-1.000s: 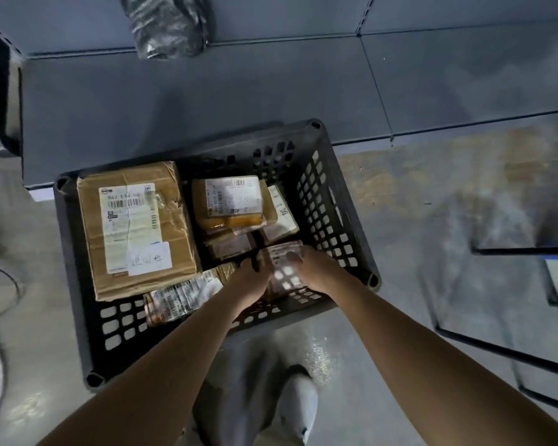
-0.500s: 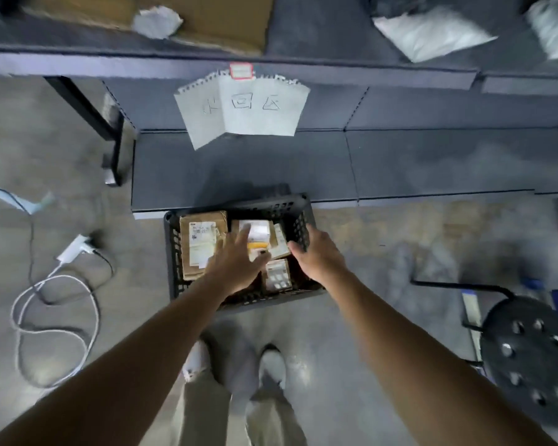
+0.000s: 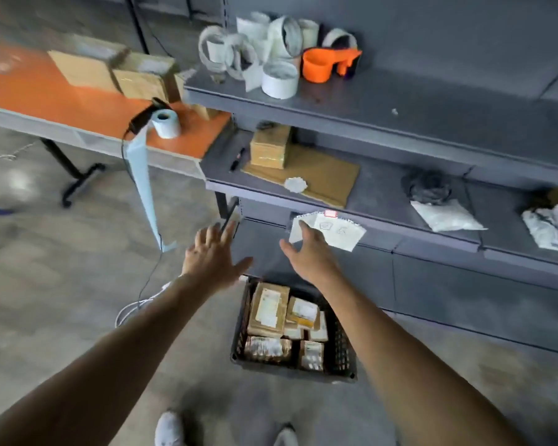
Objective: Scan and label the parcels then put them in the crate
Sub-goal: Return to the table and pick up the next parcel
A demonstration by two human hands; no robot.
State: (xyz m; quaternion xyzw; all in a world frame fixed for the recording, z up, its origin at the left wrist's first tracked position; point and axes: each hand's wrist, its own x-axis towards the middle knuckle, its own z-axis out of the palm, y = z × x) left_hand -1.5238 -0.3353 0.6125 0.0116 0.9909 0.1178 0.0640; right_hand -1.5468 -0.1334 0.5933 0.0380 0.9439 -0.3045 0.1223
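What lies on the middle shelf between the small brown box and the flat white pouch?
Head view: a cardboard sheet carrying a white scrap, then a crumpled black bag.

Below you the concrete floor carries the black crate at lower centre, the orange table at upper left holds cardboard parcels and a label roll, and the grey top shelf bears tape rolls.
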